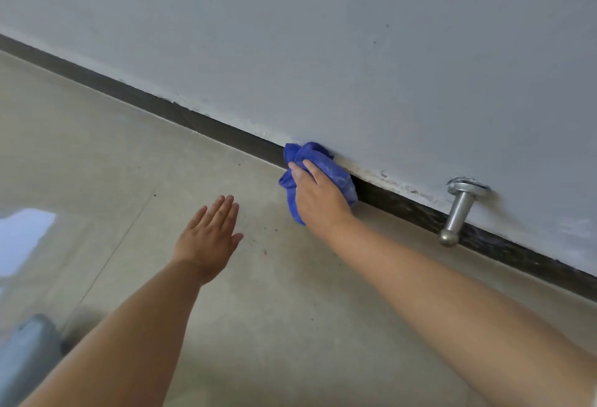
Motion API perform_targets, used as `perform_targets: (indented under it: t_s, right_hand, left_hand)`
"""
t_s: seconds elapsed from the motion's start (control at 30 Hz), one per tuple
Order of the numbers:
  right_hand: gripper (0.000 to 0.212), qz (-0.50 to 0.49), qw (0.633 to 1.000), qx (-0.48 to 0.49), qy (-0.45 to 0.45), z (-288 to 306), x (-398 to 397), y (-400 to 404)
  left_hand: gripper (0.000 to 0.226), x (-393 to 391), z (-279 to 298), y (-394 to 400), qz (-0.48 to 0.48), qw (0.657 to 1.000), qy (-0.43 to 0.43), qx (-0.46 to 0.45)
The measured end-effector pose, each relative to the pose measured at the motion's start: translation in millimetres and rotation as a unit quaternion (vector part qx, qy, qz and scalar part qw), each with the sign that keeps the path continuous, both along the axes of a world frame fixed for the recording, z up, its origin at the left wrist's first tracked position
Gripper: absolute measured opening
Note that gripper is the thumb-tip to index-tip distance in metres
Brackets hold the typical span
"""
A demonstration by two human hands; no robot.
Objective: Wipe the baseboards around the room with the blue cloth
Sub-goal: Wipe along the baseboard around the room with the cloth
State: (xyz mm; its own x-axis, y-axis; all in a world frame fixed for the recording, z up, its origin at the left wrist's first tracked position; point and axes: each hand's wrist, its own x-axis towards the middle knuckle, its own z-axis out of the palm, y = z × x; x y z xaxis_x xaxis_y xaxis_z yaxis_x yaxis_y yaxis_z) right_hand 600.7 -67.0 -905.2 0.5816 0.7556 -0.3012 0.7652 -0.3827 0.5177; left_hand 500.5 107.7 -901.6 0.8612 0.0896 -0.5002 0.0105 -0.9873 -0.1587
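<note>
A dark baseboard (181, 115) runs diagonally from upper left to lower right along the foot of a pale grey wall. My right hand (318, 195) presses a bunched blue cloth (315, 156) against the baseboard near the middle of the view, and the cloth hides that stretch of it. My left hand (210, 238) hovers flat over the floor tiles to the left of the cloth, fingers together and stretched out, holding nothing.
A silver metal door stopper (460, 209) juts out from the wall just right of my right hand. Beige floor tiles (129, 180) with a few dark specks fill the foreground. A grey blurred object (29, 348) sits at the lower left edge.
</note>
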Motion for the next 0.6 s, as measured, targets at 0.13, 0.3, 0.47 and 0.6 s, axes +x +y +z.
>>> perform_targets:
  t_s: [0.13,0.3,0.47,0.6]
  right_hand:
    - [0.049,-0.004,0.997,-0.075,0.009,16,1,-10]
    - [0.054,-0.025,0.998,-0.054,0.031,23,-2,-24]
    - [0.053,-0.022,0.993,-0.085,0.078,21,-8,-42]
    - [0.048,-0.092,0.987,-0.068,0.109,26,-16,-51]
  left_hand:
    - [0.059,-2,7,-10,0.037,0.999,0.003,-0.004]
    - [0.058,10,10,-20,0.017,0.999,0.024,-0.033]
    - [0.059,16,-3,-7,-0.021,0.999,0.026,-0.043]
    - [0.06,22,-17,1,-0.035,0.997,0.025,-0.059]
